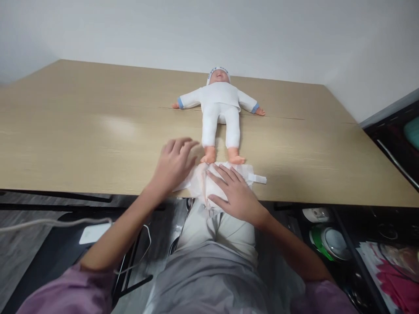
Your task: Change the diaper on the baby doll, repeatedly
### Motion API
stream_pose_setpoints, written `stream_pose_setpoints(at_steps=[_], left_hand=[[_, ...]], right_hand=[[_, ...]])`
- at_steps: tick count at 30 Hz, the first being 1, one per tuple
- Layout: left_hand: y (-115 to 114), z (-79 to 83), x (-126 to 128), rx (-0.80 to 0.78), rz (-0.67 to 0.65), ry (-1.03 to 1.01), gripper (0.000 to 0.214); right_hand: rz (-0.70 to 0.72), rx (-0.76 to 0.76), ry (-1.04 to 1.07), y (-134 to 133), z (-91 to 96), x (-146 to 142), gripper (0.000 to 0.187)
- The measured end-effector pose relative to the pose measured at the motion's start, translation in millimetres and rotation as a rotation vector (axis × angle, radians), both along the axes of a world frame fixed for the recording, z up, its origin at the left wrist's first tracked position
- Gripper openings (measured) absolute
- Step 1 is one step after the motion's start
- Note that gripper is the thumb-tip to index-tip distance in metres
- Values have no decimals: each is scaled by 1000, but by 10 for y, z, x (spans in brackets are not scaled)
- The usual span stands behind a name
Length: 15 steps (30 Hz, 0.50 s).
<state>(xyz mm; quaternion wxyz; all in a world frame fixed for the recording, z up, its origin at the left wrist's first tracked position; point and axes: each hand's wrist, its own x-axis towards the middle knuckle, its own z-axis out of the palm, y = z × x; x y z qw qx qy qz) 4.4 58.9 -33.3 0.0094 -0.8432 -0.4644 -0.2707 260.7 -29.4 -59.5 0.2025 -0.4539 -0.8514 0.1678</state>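
Observation:
A baby doll (219,114) in white clothes and a cap lies on its back on the wooden table (81,144), feet toward me. A white diaper (252,174) lies flat at the table's near edge, just below the doll's feet. My right hand (234,194) rests flat on the diaper with fingers spread. My left hand (173,165) hovers over the diaper's left side, fingers curled loosely and apart, holding nothing that I can see.
A white wall stands behind the table. Below the table edge are my legs in grey trousers, a white cable (49,223) at the left, and a shelf with bowls (327,240) and colourful items at the right.

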Motion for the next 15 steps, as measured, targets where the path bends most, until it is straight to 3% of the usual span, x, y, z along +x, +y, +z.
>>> stream_pose_setpoints(at_steps=[2,4,7,9,11,15], left_hand=[[352,88,157,8,-53,73,60],[605,152,314,-6,-226,173,75],[831,195,502,-35,-542,343,93],[923,191,587,-44,-659,414,98],[991,166,650,-47,-704,416,89],[1089,93,746,-65,-747,272,49]], right_hand=[[-5,2,3,1,-10,-3,71],[-9,3,5,3,-23,-10,71],[-12,0,17,9,-43,-21,71],[-14,2,35,12,-50,-22,71],[0,7,41,13,-46,-18,70],[39,2,27,13,-6,3,71]])
